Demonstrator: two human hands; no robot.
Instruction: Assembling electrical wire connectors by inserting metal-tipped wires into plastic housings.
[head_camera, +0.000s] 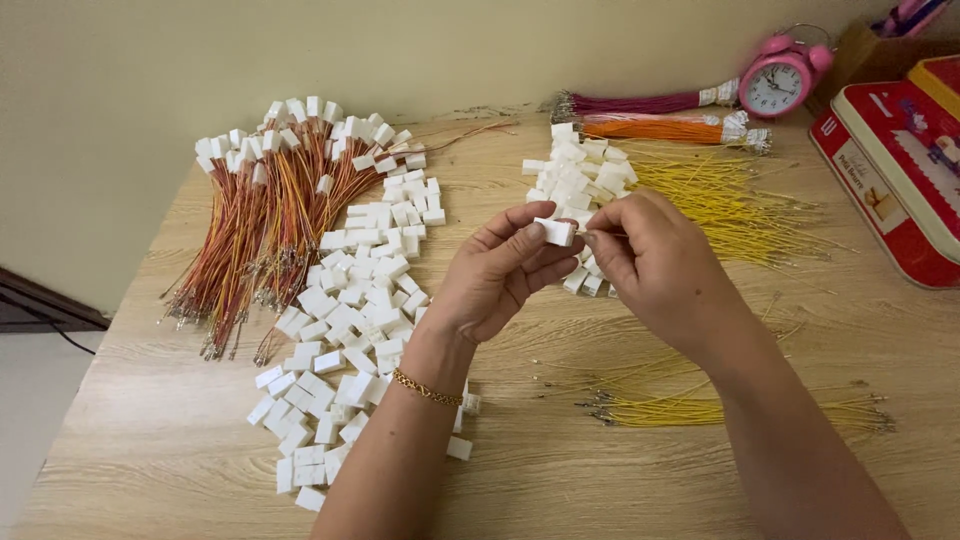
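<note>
The red tin (905, 190) runs off the right edge; the hands hide part of the small connector pile (580, 185).

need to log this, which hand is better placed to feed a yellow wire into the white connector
Right, probably. The left hand already pinches the white connector, while the right hand has fingertips at its end and lies nearer the yellow wires.

Illumination is even, soft and moderately bright, with a warm cast. The light wooden tabletop (620, 470) shows only faint, diffuse shadows beneath the left hand (500, 270) and right hand (655, 260). No glare noted. Focus is sharp centrally; slight softness and mild wide-angle stretching appear toward the frame edges.
</note>
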